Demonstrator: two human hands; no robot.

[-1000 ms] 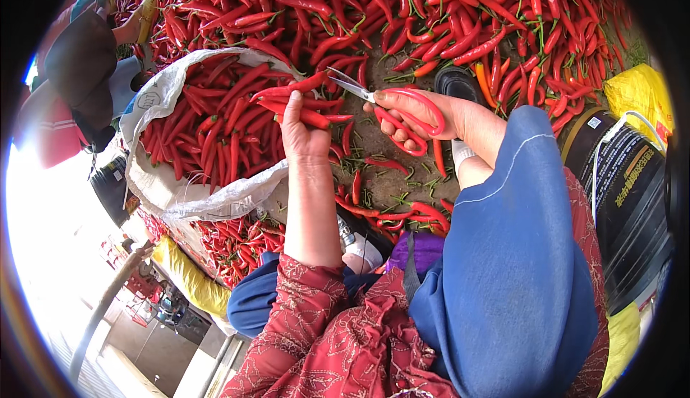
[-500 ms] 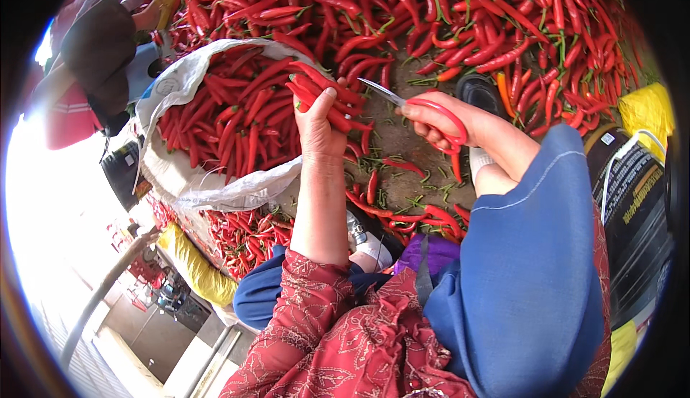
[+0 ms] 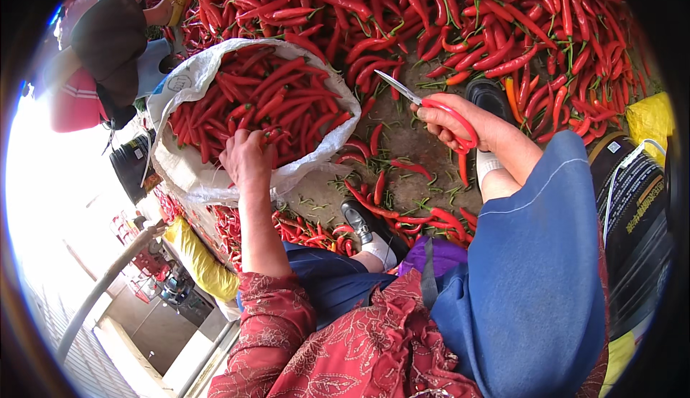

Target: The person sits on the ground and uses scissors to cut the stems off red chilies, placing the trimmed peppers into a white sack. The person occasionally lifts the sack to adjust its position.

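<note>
Over the near rim of a white woven sack (image 3: 188, 175), my left hand (image 3: 249, 159) reaches palm down onto the red chili peppers (image 3: 277, 96) heaped inside. Its fingers are curled together and touch the peppers. What lies under the palm is hidden. To the right of the sack, my right hand (image 3: 460, 119) grips a pair of scissors (image 3: 399, 87) with red handles. The blades point up and left, above the ground, and look slightly parted. Loose chili peppers (image 3: 411, 168) and green stem bits lie on the ground between the sack and my legs.
A broad pile of red chilies (image 3: 489, 31) spreads across the far side. My shoes (image 3: 486, 99) rest on either side of the stem litter. Another person (image 3: 108, 38) sits at the far left. A black printed bag (image 3: 632, 204) and a yellow sack (image 3: 650, 121) stand at the right.
My left hand, which held several chilies up beside the sack's right rim, has moved left and down onto the peppers in the sack. The right hand still holds the scissors at nearly the same place.
</note>
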